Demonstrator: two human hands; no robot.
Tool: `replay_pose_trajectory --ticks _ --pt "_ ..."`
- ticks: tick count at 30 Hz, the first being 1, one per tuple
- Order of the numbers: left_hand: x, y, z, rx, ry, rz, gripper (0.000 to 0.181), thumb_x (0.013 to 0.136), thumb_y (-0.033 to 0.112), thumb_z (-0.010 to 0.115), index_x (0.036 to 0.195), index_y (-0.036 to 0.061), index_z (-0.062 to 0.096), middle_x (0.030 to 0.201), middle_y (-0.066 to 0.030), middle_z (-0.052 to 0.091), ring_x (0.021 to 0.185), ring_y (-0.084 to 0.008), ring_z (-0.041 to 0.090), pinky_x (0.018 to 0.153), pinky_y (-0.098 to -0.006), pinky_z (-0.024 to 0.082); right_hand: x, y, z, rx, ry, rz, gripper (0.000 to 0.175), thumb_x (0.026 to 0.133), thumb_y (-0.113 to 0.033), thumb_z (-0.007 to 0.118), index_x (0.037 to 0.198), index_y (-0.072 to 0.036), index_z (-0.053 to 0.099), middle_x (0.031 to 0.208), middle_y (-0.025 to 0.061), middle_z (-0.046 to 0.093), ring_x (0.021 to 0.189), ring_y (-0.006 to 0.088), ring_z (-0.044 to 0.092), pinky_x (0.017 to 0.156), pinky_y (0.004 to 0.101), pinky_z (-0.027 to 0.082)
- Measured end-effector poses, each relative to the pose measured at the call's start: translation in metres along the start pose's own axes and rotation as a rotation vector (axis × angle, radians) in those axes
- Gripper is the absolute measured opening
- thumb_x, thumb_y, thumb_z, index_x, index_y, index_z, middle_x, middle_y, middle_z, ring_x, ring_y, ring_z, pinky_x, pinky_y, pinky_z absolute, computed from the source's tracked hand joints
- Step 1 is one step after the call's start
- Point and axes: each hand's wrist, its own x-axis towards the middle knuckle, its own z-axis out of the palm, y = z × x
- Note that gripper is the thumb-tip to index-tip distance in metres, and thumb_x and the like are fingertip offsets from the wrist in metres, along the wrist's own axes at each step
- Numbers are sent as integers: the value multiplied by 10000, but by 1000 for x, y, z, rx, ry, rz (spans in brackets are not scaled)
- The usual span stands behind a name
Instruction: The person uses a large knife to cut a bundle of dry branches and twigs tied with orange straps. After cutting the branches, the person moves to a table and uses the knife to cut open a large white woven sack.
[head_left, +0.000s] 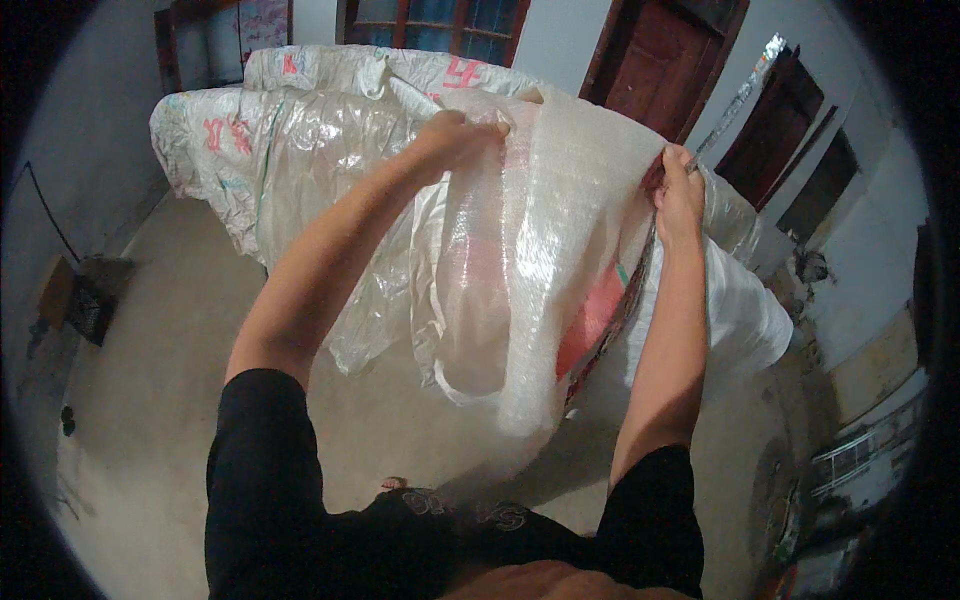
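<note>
Several plastic sacks hang in front of me in a wide row. My left hand (454, 146) has its fingers on a translucent woven plastic sack (555, 217), near its top left. My right hand (681, 196) grips the same sack at its upper right corner, where a dark strip of edge shows. Lower down, a red patch with a bit of green (596, 319) appears along that side. To the left hang a shiny clear plastic sheet or bag (322, 172) and a crumpled white woven sack (195, 135) bearing red writing. A white sack (739, 311) hangs beyond my right forearm.
A pole that looks foil-wrapped (739, 101) sticks out at the upper right, behind my right hand. Behind the sacks are a brown wooden door (660, 67) and a barred window (435, 34). Concrete floor (172, 420) lies below; a dark box-like object (90, 300) stands left.
</note>
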Motion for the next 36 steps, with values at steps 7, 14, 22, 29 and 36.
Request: replay_pose_trajectory --ticks 7,14,22,29,36 --pt "87 -44 -83 1010 554 164 501 714 358 609 1159 136 548 1323 -176 369 1146 -391 434 935 -505 337 -10 10 -37 -162 -119 65 144 887 -236 520 843 -100 535 577 -85 346 419 13 275 358 178 209" --pt "114 -52 -91 1026 332 -47 272 680 190 589 915 70 657 1029 -184 607 972 -337 579 809 -388 475 -16 26 -53 -111 -75 107 148 896 -230 499 893 -90 545 692 -47 490 539 31 415 451 184 313" --pt "110 32 -148 704 607 536 300 753 358 595 842 88 689 741 -117 655 678 -247 633 628 -351 493 -9 38 -53 44 6 139 148 895 -223 506 900 -82 549 807 -14 544 721 89 521 625 222 423" --pt "21 47 14 544 -60 -87 405 803 408 570 840 14 657 784 -88 659 704 -179 632 612 -321 512 2 4 -48 -110 -3 15 132 888 -222 524 838 -106 561 693 -53 494 557 30 424 437 172 290" --pt "125 68 -20 -26 129 355 285 790 208 603 1009 32 563 827 -87 604 716 -184 590 619 -313 495 45 -26 -113 6 275 -96 124 850 -154 514 809 -44 552 740 35 542 501 65 408 379 192 247"
